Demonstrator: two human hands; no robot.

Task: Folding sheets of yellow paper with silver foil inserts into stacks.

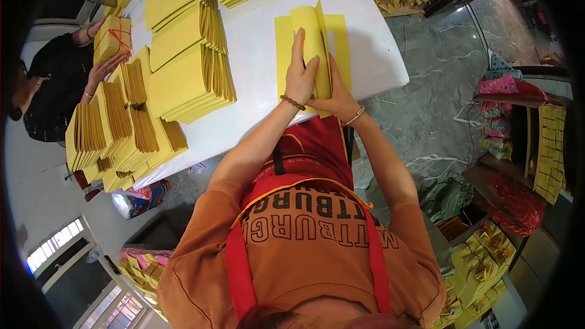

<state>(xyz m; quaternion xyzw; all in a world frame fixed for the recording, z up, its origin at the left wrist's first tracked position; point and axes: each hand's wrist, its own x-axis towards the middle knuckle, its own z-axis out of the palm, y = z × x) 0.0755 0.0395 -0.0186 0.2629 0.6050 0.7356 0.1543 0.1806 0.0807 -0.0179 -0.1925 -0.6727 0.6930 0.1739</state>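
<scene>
Holding folded yellow paper [312, 33] between them, your left hand [299, 80] and right hand [339, 99] grip its two sides above the white table [379, 42], near its near edge. Flat yellow sheets [283, 39] lie beneath, on the table. Yellow stacks [183, 85] fill the table's left part, where a co-worker [53, 88] holds a tied bundle [109, 39].

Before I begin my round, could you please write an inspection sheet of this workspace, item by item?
Surface: white table, partly covered by yellow paper.
Work things: folded yellow paper, held over flat yellow paper.
Clutter: stacks of yellow paper crowd the table's left side.
Hands: left hand and right hand hold the folded yellow paper from either side.
Cables: nothing seen for certain.
Surroundings: grey floor; at left, a person in black holds a red-tied yellow bundle.
</scene>
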